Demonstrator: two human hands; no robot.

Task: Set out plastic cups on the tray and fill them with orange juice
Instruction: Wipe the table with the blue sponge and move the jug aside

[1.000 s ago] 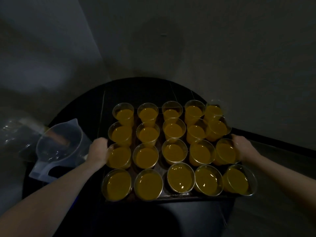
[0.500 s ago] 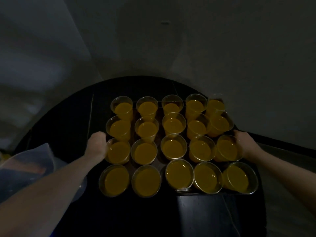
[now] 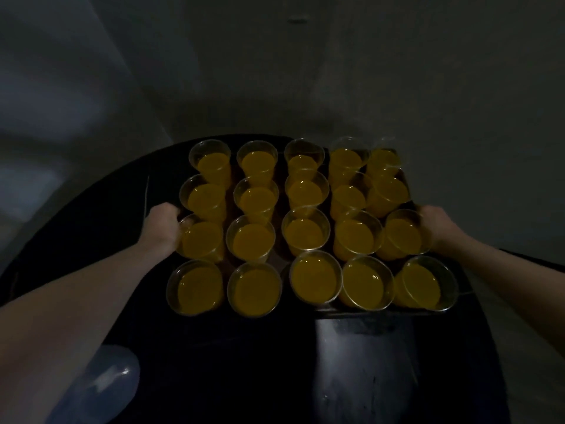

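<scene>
A dark tray (image 3: 382, 313) carries several clear plastic cups (image 3: 305, 232) in rows, each filled with orange juice. My left hand (image 3: 162, 223) grips the tray's left edge beside the third row. My right hand (image 3: 435, 221) grips the right edge next to a cup. The tray's edges are mostly hidden in the dim light, and my fingers under them do not show. The tray appears held above the round black table (image 3: 91, 240).
A clear plastic pitcher (image 3: 101, 384) shows at the lower left, under my left forearm. Grey walls meet in a corner behind the table. A shiny dark surface (image 3: 367, 362) lies below the tray's near edge.
The tray with both hands on it has come up and nearer to me. The pitcher has slid down to the lower left of the view.
</scene>
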